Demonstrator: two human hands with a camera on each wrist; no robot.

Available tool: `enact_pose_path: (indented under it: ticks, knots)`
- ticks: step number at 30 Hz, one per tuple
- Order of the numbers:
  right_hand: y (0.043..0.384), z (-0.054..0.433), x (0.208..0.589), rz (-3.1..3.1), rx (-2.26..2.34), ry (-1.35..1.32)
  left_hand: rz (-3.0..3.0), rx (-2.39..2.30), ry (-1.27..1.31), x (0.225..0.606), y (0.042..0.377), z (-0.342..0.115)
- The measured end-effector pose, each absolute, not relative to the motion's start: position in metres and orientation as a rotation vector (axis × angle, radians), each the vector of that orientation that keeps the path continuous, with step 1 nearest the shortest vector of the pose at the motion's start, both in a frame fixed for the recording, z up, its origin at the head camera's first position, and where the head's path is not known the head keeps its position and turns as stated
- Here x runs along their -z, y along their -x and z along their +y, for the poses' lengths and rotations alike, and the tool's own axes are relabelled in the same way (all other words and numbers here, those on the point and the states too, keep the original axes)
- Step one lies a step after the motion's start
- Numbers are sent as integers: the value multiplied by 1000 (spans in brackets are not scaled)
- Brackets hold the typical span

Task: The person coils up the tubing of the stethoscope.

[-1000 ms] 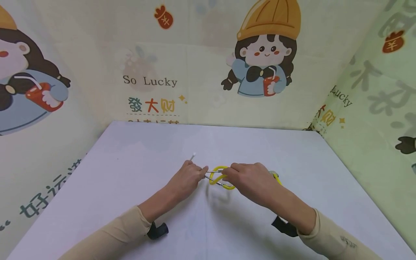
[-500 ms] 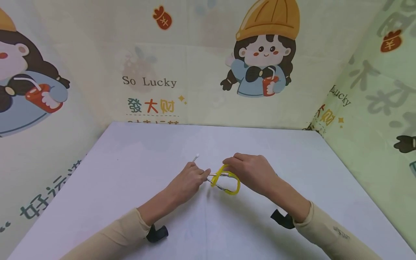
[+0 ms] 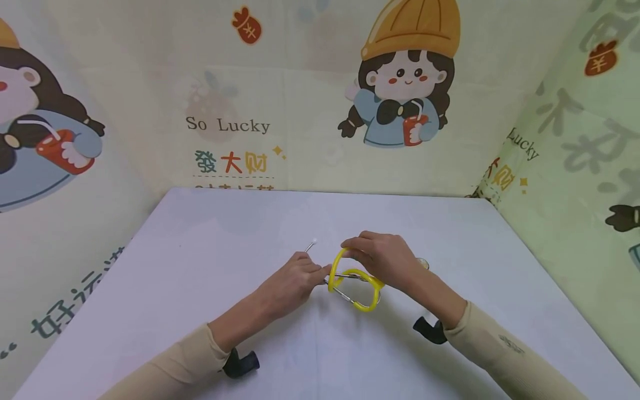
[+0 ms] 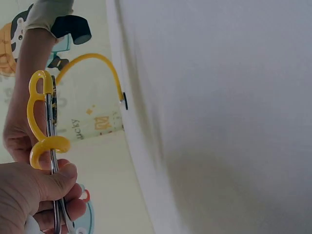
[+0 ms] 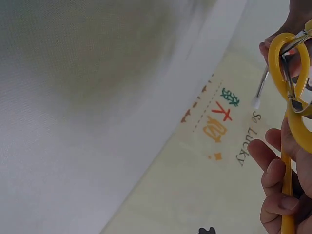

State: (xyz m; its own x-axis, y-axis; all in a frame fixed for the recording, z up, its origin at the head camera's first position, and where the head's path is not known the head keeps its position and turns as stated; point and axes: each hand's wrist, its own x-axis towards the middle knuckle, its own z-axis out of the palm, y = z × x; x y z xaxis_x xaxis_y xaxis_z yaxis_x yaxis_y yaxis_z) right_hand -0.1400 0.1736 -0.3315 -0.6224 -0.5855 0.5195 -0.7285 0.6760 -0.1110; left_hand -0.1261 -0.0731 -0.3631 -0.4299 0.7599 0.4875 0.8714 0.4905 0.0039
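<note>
A stethoscope with yellow tubing (image 3: 372, 307) and metal ear tubes (image 3: 344, 296) is held above the table between both hands. My left hand (image 3: 287, 286) grips the ear tubes near their ends; a white ear tip (image 3: 314, 241) sticks out beyond it. With curled fingers my right hand (image 3: 387, 258) holds a length of the tubing, seen close up as a yellow tube (image 5: 286, 195) in the right wrist view. A loop of tubing (image 4: 50, 144) passes around the ear tubes just ahead of the left fingers. The chest piece (image 4: 125, 101) hangs at the tubing's far end.
Beneath the hands lies a white tabletop (image 3: 240, 222). Patterned cloth walls (image 3: 310, 161) enclose its back and sides. Black wrist mounts (image 3: 241, 364) sit under both sleeve cuffs.
My right hand has risen slightly, drawing the tubing up into a taller loop around the ear tubes. My left hand has shifted a little right, still gripping the stethoscope.
</note>
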Motion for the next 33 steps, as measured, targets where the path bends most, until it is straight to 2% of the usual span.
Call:
enact_pose_path:
  ticks: [33]
  knots:
    - [150, 183, 349, -2714, -531, -916, -2264, 632, 1281, 356, 127, -79]
